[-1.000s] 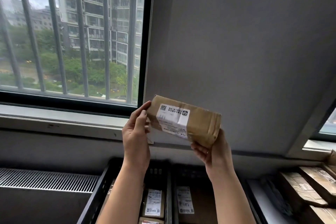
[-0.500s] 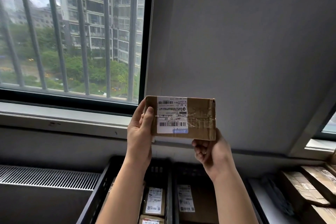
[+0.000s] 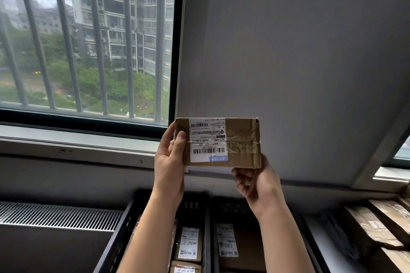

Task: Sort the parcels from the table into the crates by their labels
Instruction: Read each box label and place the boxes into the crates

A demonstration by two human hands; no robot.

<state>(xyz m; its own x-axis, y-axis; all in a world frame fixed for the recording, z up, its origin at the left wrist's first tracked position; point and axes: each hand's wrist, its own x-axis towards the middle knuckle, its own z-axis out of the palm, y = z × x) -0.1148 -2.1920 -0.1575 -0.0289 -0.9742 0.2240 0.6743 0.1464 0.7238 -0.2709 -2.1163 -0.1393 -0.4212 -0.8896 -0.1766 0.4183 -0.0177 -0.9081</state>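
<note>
parcel held up for label check, both hands on it

head view: the parcel (image 3: 221,142), a small flat brown cardboard box, is in the air in front of the grey wall (image 3: 299,62), above the crates and touching neither. left hand (image 3: 169,168) grips its left end, thumb on the front face, fingers wrapped behind. right hand (image 3: 257,184) holds the lower right corner from below, fingers (image 3: 240,180) curled under the edge. both hands are closed on the box, nothing loose.

handling, my guess: light, since it is held high by the ends. stiff cardboard, keeps its shape. clear tape over the face could be slick, so grip the bare short ends or edges, not the taped middle. nothing shows it is fragile.

writing: white shipping label (image 3: 208,139) on the front, upside down. two barcodes, small print too fine to read. the large digits under the tape look like "661- 01 69" when turned, not sure. blue strip at one label corner, text unreadable.

below: left crate (image 3: 119,235) and right crate (image 3: 233,206), black, side by side, each with labelled parcels inside. more brown parcels (image 3: 377,228) wait at the right edge. barred window (image 3: 88,40) to the left.

step: reading the label, crate not yet chosen.
</note>
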